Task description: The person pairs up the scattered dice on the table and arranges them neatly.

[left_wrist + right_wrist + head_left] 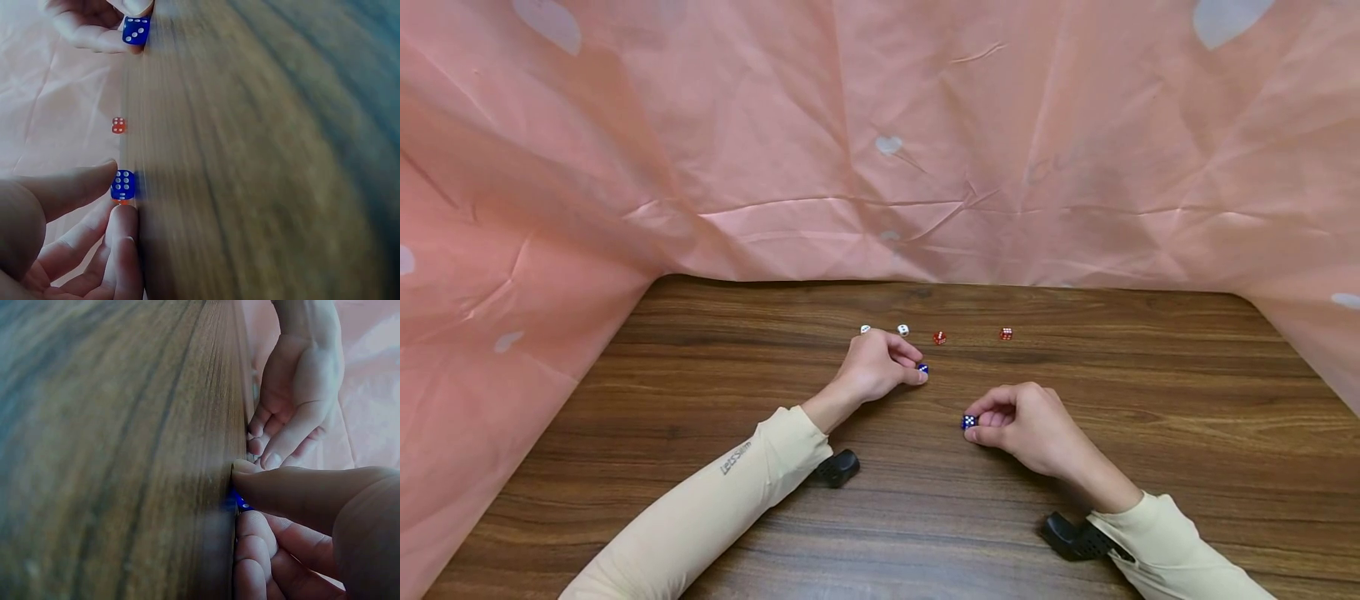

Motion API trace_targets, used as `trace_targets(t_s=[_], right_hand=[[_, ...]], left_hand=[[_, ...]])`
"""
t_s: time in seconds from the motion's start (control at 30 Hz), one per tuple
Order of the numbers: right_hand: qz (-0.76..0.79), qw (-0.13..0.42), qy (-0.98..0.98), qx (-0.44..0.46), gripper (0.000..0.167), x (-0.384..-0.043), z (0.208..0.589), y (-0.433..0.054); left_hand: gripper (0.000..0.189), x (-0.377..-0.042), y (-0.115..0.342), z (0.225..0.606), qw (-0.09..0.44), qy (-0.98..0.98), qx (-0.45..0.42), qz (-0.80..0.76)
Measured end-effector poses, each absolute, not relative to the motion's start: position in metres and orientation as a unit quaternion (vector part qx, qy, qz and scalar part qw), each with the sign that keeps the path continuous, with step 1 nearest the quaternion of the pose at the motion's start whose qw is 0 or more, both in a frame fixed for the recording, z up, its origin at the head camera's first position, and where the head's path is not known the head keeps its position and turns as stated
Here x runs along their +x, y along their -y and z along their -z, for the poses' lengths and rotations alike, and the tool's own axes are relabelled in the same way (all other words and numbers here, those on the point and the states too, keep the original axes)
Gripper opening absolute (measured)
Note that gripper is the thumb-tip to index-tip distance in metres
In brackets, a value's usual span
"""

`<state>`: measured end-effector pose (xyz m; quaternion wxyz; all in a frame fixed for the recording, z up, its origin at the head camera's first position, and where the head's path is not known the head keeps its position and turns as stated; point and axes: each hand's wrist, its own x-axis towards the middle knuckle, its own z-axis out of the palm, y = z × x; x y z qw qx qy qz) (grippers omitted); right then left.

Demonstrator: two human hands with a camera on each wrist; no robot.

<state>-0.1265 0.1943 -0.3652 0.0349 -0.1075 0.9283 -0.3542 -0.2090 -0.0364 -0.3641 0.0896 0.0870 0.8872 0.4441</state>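
Observation:
My left hand (pixel 874 367) reaches over the middle of the table and pinches a blue die (pixel 922 368) with white pips between thumb and fingertips. In the left wrist view that die (pixel 123 182) turns a six-pip face to the camera. Nearer and to the right, my right hand (pixel 1028 423) grips a second blue die (pixel 969 422) at its thumb and index finger, a five-pip face upward. Mostly hidden behind the right thumb, only a sliver of this die (pixel 241 501) shows in the right wrist view.
Behind the hands, a loose row holds a white die (pixel 865 329) partly covered by the left hand, another white die (pixel 903 330), a red die (pixel 940 337) and a second red die (pixel 1006 333). The wooden table (pixel 1150 400) ends at a pink cloth (pixel 760 167) at back and sides.

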Motion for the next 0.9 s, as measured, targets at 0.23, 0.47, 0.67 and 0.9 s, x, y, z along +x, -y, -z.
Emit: trace_targets(t_s=[0.23,0.47,0.67,0.9], right_hand=[[0.356,0.034,-0.927,-0.11,0.013,-0.1266,0.3656,-0.1942],[0.358,0.034,-0.926,-0.113,0.013,-0.1266,0.3653,-0.1928],[0.357,0.035,-0.926,-0.116,0.012,-0.1278,0.3645,-0.1914],[0.36,0.037,-0.925,-0.117,0.012,-0.129,0.3643,-0.1899]], left_hand=[[0.02,-0.2099,0.0321,0.3646,0.082,-0.887,0.098,-0.443],[0.02,-0.2107,0.0313,0.365,0.078,-0.891,0.104,-0.434],[0.021,-0.2105,0.0347,0.3635,0.081,-0.895,0.104,-0.426],[0.018,-0.2118,0.0367,0.3645,0.079,-0.895,0.114,-0.423]])
